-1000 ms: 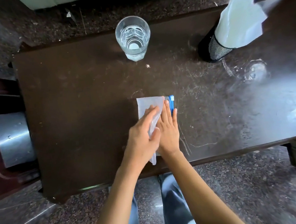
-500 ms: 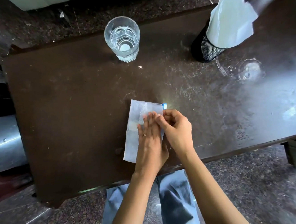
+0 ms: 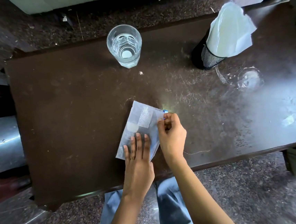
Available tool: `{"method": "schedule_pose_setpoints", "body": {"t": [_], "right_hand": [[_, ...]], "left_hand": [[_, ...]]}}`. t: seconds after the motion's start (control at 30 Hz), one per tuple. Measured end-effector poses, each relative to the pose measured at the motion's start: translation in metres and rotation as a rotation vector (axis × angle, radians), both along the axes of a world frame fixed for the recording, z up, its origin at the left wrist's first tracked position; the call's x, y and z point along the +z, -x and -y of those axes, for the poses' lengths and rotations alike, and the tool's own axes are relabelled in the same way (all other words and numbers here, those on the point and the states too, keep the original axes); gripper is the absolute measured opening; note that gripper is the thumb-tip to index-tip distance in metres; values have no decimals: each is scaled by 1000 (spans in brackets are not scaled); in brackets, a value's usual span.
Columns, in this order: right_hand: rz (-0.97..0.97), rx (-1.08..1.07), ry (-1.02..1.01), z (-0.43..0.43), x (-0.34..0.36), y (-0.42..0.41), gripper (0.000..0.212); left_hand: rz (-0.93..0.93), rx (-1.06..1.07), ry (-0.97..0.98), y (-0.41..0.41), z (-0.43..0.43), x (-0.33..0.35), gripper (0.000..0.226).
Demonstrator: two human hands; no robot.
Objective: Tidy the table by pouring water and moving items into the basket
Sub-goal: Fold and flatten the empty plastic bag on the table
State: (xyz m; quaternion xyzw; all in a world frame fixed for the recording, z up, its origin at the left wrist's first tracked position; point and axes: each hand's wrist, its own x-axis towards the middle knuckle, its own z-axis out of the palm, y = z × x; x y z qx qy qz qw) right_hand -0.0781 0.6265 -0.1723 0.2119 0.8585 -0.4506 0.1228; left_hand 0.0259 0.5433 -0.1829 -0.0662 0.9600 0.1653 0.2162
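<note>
Left hand (image 3: 138, 159): flat, fingers spread, pressing the near half of a paper (image 3: 140, 128) to the table (image 3: 67, 108).
Right hand (image 3: 172, 136): fingers curled, pinching the paper's right edge beside a blue pen (image 3: 165, 111).
Pen: only its tip shows; the rest is hidden under hand and paper.
Glass (image 3: 124, 45): water inside, at the far edge, well apart from both hands.
Basket (image 3: 208, 57): black mesh, far right, mouth covered by white paper.

Dark brown counter (image 3: 72, 119), pale things on it.
Clear glass (image 3: 124, 45); black mesh basket (image 3: 206, 58) with white paper (image 3: 229, 30); translucent whitish sheet (image 3: 141, 127); blue pen tip (image 3: 165, 111).
</note>
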Motion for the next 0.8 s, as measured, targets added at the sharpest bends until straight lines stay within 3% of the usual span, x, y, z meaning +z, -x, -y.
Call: {"method": "schedule_pose_setpoints", "body": {"t": [0.1,0.23,0.43,0.53,0.67,0.73,0.8], "right_hand": [[-42,18,-55,3,2,-4,31],[43,6,-98,11,9,-8,52],[191,34,-94,26,8,-15,36],[192,141,-205,30,5,-19,23],[135,187,-86,36,25,-18,19],[139,259,38,47,43,-13,23],[126,440,89,67,62,-4,30]], "left_hand": [[35,0,-73,-3,5,-1,74],[13,18,-92,-4,0,-5,69],[-110,166,-402,-2,10,-3,57],[-157,486,-664,7,29,5,34],[-267,856,-705,26,66,31,9],[-353,1029,-722,35,94,43,21],[-293,1141,-929,41,127,57,34]]}}
